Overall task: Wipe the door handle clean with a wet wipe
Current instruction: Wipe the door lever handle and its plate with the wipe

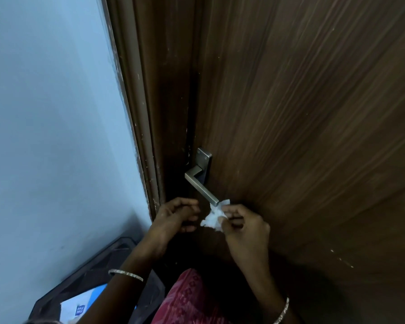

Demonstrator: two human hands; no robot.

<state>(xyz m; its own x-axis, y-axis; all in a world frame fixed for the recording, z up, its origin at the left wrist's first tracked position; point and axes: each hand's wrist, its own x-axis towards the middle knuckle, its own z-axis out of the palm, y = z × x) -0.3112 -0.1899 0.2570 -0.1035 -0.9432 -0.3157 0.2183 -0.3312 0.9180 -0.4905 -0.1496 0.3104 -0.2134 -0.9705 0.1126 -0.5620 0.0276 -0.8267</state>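
Brown wood grain of a shut door (302,113) fills most of my view, with a pale blue wall (45,113) beyond the frame (150,136), well off to the left of the fingers. One metal door handle (200,188) slants down from its backplate (204,157), and its free end sits just above my right fingers (229,210), touching or all but touching the top of the wipe. My right hand (246,228) pinches the one crumpled white wet wipe (212,217) between thumb and fingertips, so the wipe hangs directly left of those fingers. My left hand (173,218) is just across from the wipe, its fingers loosely curled and holding nothing that I can see. I judge this as the start of the wiping step: the wipe is at the tip, and the lever's length looks untouched. Next, I think, the wipe should be wrapped round the bar and drawn up toward the backplate, with enough pressure to clean but not enough to push the lever down. By count: one handle, one wipe, two hands, two bangles, one on each wrist (125,274) (282,312). Down and left of the fingers lies one dark bin (87,272) holding one blue-and-white packet (80,302).
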